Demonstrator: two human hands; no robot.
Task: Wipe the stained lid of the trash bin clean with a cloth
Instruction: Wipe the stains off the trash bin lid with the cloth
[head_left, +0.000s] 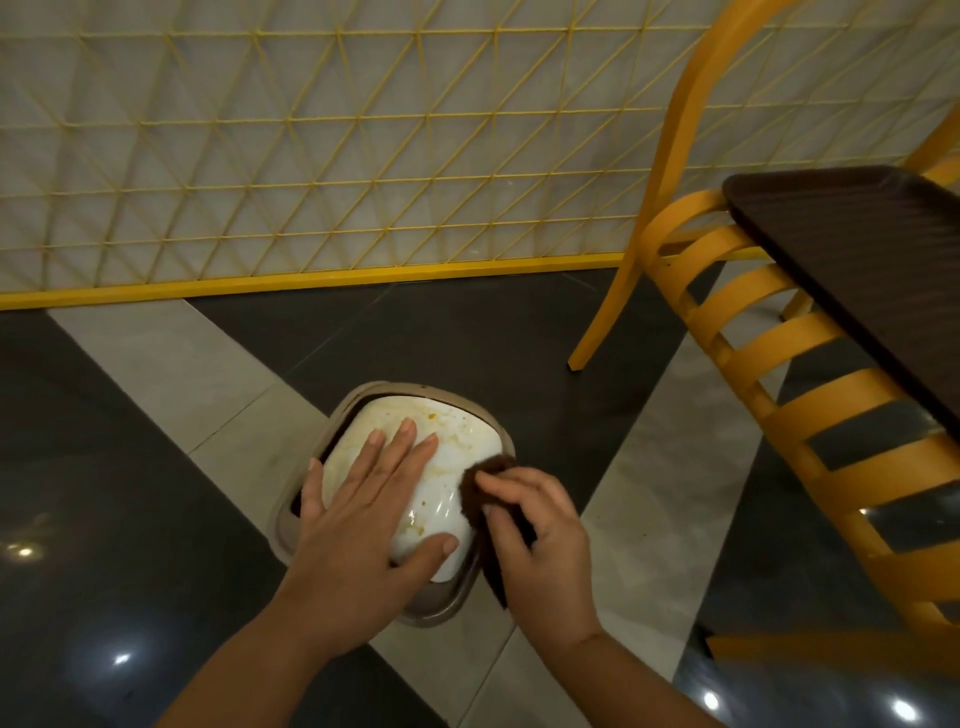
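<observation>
Wiping step just starting: left hand (363, 499) lies flat w/ fingers spread, steadying stained lid (457, 441) on floor bin, right hand (540, 540) fingers pinch brown cloth (493, 519) at lid's right edge; next probably sweep cloth leftward over stains beyond left fingertips.

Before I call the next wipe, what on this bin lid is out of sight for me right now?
Head view only:
- Lid surface under the left hand: covered by palm and fingers, stains there unknown.
- Lid's right edge: hidden by the cloth and right hand.
- Cloth's working face: pressed down, soiling not visible.
- Bin body: hidden below its rim.
</observation>
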